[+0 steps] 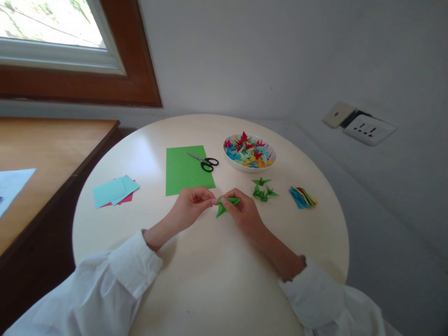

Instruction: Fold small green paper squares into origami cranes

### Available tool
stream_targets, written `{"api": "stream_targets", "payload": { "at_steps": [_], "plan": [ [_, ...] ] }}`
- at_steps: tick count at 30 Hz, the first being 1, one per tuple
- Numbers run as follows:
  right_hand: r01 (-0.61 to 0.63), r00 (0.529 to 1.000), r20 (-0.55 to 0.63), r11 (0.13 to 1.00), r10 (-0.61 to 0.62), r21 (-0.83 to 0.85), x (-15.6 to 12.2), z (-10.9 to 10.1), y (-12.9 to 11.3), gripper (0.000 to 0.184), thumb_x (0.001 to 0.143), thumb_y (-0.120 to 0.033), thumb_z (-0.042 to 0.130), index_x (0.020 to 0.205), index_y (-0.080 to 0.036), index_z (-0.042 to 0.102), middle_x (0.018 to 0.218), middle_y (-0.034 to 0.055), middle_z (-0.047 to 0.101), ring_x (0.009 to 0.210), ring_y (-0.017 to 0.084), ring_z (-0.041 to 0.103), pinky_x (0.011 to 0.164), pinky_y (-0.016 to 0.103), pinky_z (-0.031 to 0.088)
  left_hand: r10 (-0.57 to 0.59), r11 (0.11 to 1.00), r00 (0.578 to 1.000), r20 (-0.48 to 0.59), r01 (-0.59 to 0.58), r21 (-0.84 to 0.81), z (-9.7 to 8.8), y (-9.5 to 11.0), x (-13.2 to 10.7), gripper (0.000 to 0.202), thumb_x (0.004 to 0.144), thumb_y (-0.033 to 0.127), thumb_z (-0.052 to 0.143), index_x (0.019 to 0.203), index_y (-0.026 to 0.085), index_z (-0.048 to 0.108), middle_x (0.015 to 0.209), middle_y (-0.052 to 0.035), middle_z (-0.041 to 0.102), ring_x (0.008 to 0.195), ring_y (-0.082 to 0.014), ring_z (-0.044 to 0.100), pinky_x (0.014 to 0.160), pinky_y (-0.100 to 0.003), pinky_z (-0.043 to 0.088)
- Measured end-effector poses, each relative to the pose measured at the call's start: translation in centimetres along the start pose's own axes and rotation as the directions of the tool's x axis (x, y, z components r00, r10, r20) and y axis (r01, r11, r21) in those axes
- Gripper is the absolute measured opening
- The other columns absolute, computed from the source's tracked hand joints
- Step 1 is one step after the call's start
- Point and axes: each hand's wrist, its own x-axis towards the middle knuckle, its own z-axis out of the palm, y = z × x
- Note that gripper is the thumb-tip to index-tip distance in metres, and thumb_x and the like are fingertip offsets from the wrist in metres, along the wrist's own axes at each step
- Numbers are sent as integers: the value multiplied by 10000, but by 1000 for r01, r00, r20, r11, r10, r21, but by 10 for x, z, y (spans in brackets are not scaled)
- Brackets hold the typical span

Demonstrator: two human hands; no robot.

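Both my hands meet over the middle of the round cream table (pixel 210 280). My left hand (pixel 191 205) pinches one end of a small folded green paper piece (pixel 226 205), fingers closed on it. My right hand (pixel 245 212) grips the same piece from the other side, fingers curled round it. The piece is pointed and partly folded. Just beyond my hands lies a flat green paper sheet (pixel 184 170) with black-handled scissors (pixel 205 161) on its far right corner.
A white bowl (pixel 249 164) holds several colourful folded paper cranes. Green folded cranes (pixel 264 190) and a stack of coloured paper strips (pixel 303 197) lie to the right. Light blue and pink sheets (pixel 115 190) lie left. A wooden desk (pixel 45 158) adjoins the table; wall sockets (pixel 369 129) are right.
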Motion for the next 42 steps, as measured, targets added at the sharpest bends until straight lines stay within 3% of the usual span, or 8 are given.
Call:
{"api": "stream_targets", "payload": {
  "at_steps": [6,22,34,42],
  "plan": [
    [-17,1000,11,1000,17,12,1,-1,0,175,753,-319,543,643,-186,521,567,-33,476,543,112,443,532,244,346,-33,999,999,20,33,4,0,1,0,189,646,314,654,600,134,616,568,-6,598,543,-101,505,522,-213,380],
    [24,1000,3,999,-24,-28,0,-1,0,110,711,-238,575,620,-181,550,573,-22,543,541,109,470,525,241,360,-260,953,960,106,272,-132,-7,-8,1,87,594,215,692,611,130,687,593,-36,649,565,-110,552,575,-234,441],
    [50,998,-27,998,-49,32,0,-1,-1,89,700,-240,607,643,-175,586,622,-4,607,572,116,523,539,242,401,-327,927,940,93,338,-162,-9,0,-1,61,587,184,694,585,130,664,592,-29,644,564,-111,566,569,-236,440],
    [54,998,-34,997,-53,49,0,-1,-2,85,708,-255,617,668,-180,610,674,16,653,624,137,570,580,264,444,-280,917,953,114,300,-262,-9,-6,1,150,615,215,726,645,133,603,586,-4,635,559,-98,588,566,-216,459]
  ]
}}
